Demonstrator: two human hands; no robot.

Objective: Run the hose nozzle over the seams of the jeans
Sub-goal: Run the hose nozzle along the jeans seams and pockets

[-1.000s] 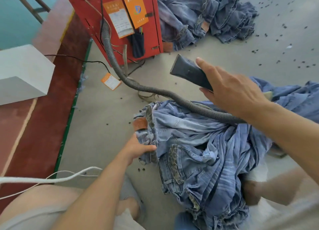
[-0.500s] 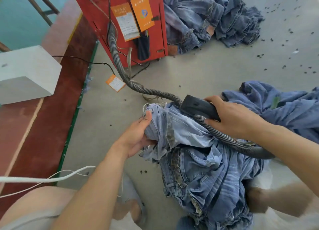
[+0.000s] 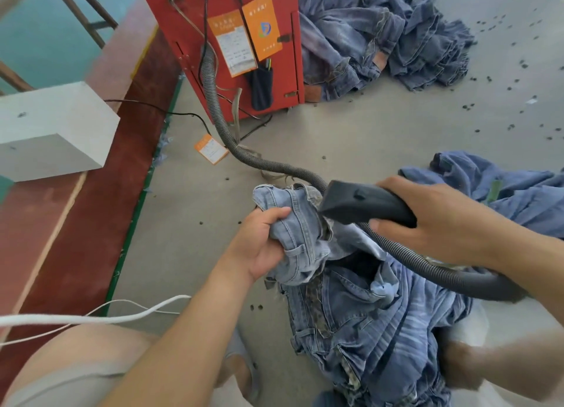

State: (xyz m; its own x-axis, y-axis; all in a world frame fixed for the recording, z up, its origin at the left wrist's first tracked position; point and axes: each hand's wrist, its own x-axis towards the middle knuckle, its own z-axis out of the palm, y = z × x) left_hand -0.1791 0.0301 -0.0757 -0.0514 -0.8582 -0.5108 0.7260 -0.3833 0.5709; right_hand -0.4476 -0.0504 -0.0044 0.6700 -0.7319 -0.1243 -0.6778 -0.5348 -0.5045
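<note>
Against the jeans point(image 3: 300, 238) bunched higher in the left hand point(image 3: 259, 248), the right hand point(image 3: 439, 220) now presses its clutched nozzle point(image 3: 363, 203).

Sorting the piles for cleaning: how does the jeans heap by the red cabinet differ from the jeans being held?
The far heap is darker blue and lies untouched on the floor; the held jeans are paler, bunched in the left hand, with the nozzle at them. Both are crumpled denim.

A garment workshop: heaped jeans point(image 3: 384, 40) on concrete floor point(image 3: 366, 138); red machine point(image 3: 189, 16).
</note>
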